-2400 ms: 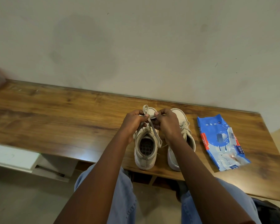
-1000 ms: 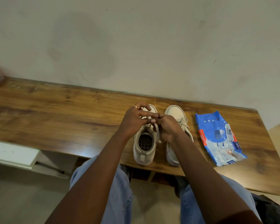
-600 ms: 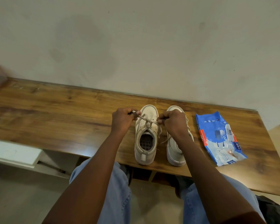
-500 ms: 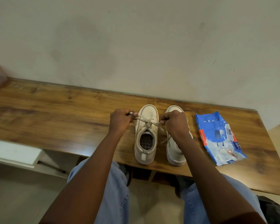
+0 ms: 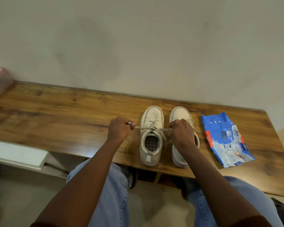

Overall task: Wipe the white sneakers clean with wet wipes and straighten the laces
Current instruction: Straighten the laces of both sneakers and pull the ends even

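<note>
With left hand point(image 5: 119, 129) and right hand point(image 5: 181, 134), pinching opposite ends of lace point(image 5: 154, 128) taut across left sneaker point(image 5: 153, 115), on wooden tabletop point(image 5: 64, 117) beside right sneaker point(image 5: 179, 114). Likely soft, limp, light; best gripped near tips.

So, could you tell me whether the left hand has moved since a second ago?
Yes. The left hand has pulled leftward, from above the left sneaker to beside it, gripping the lace.

White sneakers point(image 5: 152, 138) side by side, upright; laces point(image 5: 150, 127) taut.
</note>
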